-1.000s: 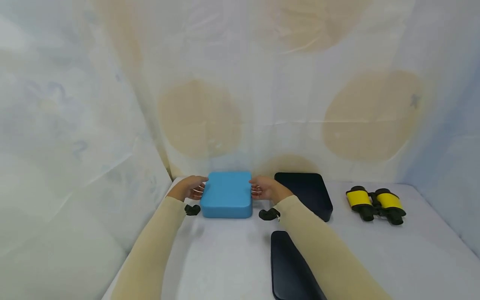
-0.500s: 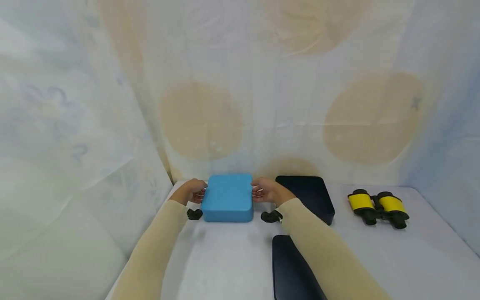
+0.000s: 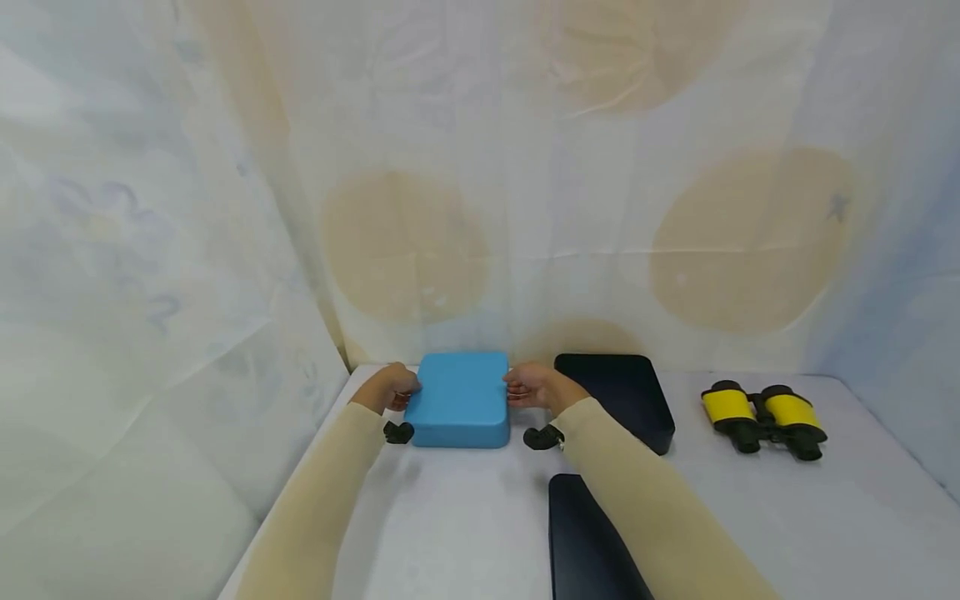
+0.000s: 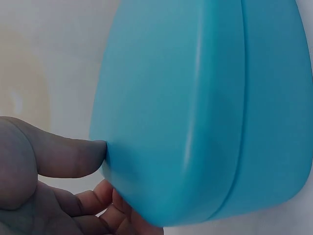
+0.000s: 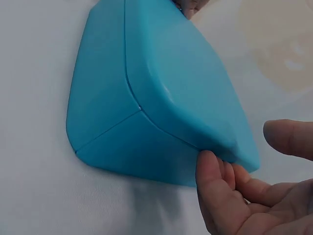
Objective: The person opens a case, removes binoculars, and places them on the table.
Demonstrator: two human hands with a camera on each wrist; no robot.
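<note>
Blue rounded plastic box (image 3: 461, 398) held between both hands at the tabletop's (image 3: 750, 517) far edge.
The left hand (image 3: 390, 387) and right hand (image 3: 534, 387) flank its opposite sides equally close, thumbs and curled fingertips gripping the lid edge.

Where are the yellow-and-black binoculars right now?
In the head view, the yellow-and-black binoculars lie on the white table at far right, right of the dark rectangular tray, away from both hands.

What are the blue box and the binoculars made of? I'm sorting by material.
Blue box: likely moulded plastic, smooth satin finish with soft highlights, rounded corners and a thin lid seam. Binoculars: probably plastic, yellow barrels with black ends; too small to tell more.
</note>
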